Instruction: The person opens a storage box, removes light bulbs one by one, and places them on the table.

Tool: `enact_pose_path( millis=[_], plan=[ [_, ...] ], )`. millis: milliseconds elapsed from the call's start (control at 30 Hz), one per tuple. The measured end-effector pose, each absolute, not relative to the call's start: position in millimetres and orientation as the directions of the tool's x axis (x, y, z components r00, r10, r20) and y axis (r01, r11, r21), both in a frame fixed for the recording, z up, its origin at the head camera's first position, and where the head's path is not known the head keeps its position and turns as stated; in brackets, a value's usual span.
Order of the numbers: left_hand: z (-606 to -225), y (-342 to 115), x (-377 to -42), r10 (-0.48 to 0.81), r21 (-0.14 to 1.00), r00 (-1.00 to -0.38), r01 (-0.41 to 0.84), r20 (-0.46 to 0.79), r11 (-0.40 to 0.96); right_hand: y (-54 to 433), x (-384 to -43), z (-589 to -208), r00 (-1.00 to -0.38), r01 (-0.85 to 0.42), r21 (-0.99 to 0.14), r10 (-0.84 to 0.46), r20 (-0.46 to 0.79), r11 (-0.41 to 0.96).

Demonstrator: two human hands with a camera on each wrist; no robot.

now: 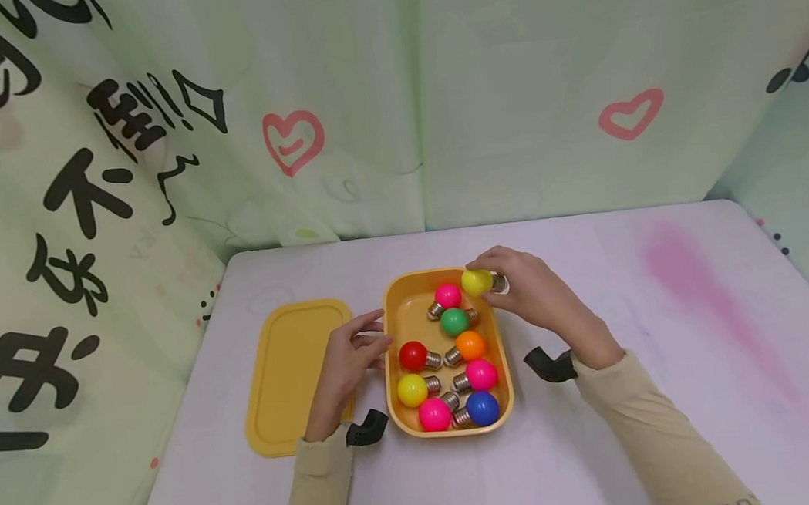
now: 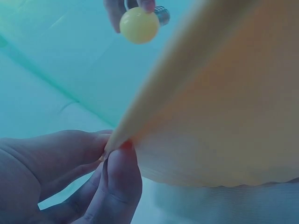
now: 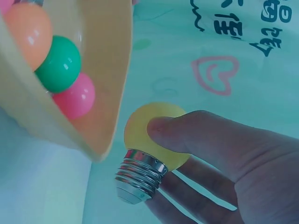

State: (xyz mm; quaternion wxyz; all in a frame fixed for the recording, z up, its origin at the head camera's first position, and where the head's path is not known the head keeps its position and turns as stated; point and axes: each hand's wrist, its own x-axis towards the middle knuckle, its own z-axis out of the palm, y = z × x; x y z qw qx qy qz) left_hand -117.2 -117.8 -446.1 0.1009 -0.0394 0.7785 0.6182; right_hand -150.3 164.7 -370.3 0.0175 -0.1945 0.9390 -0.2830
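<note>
My right hand [image 1: 534,295] holds a yellow light bulb [image 1: 477,282] over the far right corner of an orange-yellow plastic box [image 1: 410,314]. In the right wrist view the thumb presses on the bulb's round yellow globe [image 3: 138,128], and its silver screw base [image 3: 140,175] points down. My left hand [image 1: 345,364] pinches the box's left rim between thumb and fingers, as the left wrist view shows. Inside the box lie several coloured bulbs: a red bulb [image 1: 413,355], a green bulb [image 1: 453,322], an orange bulb [image 1: 470,346], a blue bulb [image 1: 483,407], another yellow bulb [image 1: 411,390] and pink ones.
A flat yellow lid [image 1: 287,375] lies left of the box, partly behind my left hand. Both rest on a pale cloth-covered table [image 1: 598,457] with a pink stain at the right. A printed curtain [image 1: 504,61] hangs behind the table.
</note>
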Motion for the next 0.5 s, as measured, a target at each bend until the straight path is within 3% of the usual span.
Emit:
enact_pose_path(
  millis=[500],
  plan=[
    [-449, -118, -118, 0.06, 0.954, -0.977, -0.184, -0.203, 0.236, 183, -155, -386, -0.942, -0.304, -0.526, -0.332, 0.043, 0.794]
  ],
)
